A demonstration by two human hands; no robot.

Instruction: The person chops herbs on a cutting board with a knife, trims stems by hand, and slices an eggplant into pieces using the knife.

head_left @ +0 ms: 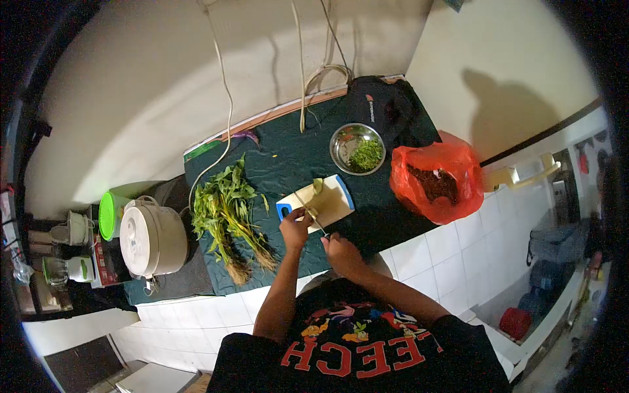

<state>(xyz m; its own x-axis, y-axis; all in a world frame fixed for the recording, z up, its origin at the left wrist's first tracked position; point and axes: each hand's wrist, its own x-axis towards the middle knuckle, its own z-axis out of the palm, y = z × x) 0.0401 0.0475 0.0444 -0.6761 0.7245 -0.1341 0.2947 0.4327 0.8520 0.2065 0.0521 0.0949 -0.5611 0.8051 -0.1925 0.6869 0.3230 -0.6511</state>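
Dark-green cloth (288,157) covers the countertop; a bare stretch runs from the far edge down to the cutting board (336,202), with another between board and leafy greens (226,196) on the left. At the right, a red plastic bag (455,211) reaches the near edge; a steel bowl (340,141) stands near the far right corner. The board is cream with blue ends, a cut green vegetable piece (318,186) by its far edge. The right hand (344,255) is clamped around the knife (320,226), blade slanting over the board's near edge. The piece lies beyond the left hand (296,229), whose fingers meet at the board; whether they pinch anything, I cannot tell.
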